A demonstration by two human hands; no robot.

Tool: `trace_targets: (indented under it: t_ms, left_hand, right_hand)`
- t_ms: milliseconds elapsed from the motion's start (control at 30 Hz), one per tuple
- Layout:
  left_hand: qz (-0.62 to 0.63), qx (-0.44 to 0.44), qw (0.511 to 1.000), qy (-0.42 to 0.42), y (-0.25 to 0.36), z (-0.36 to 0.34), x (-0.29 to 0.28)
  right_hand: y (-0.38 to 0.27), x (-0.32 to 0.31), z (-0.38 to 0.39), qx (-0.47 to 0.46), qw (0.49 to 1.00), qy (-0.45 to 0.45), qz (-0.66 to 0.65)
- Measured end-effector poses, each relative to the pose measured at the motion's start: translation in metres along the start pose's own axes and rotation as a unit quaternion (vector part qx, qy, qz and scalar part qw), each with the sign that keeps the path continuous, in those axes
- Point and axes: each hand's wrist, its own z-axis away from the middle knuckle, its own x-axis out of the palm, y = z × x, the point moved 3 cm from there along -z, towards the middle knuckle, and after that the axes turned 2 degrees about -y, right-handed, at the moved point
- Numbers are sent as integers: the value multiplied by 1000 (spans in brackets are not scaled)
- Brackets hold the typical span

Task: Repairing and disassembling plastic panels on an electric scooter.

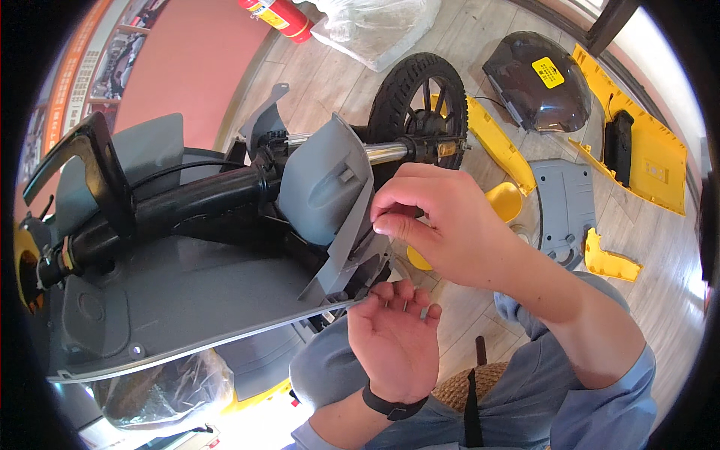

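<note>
A grey plastic front panel (322,176) of a partly stripped scooter stands before me, beside the fork and wheel. My right hand (442,217) reaches over from the right to its edge, thumb and forefinger brought together in a pinch. What lies between those fingertips is too small to make out. Below it my left hand (395,341) is turned palm up, fingers curled, the thumb and forefinger close together at dark parts by the panel's lower corner. Whatever they grip there is hidden. A black band (391,406) circles my left wrist.
Left of my hands lie the black steering tube (202,199) and a broad grey body panel (202,292). Beyond is the black-tyred wheel (420,97). On the floor are a dark smoked cover (536,82), yellow panels (660,161), a grey plate (559,195) and a red fire extinguisher (281,16).
</note>
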Motion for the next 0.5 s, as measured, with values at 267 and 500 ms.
trace_targets:
  t_ms: [267, 500]
  left_hand:
    - [84, 5, 996, -43, 18, 17, 1]
    - [112, -46, 991, -52, 25, 9, 3]
  right_hand:
    - [0, 3, -4, -22, 997, -5, 76]
    - [-5, 13, 3, 83, 996, 33, -25]
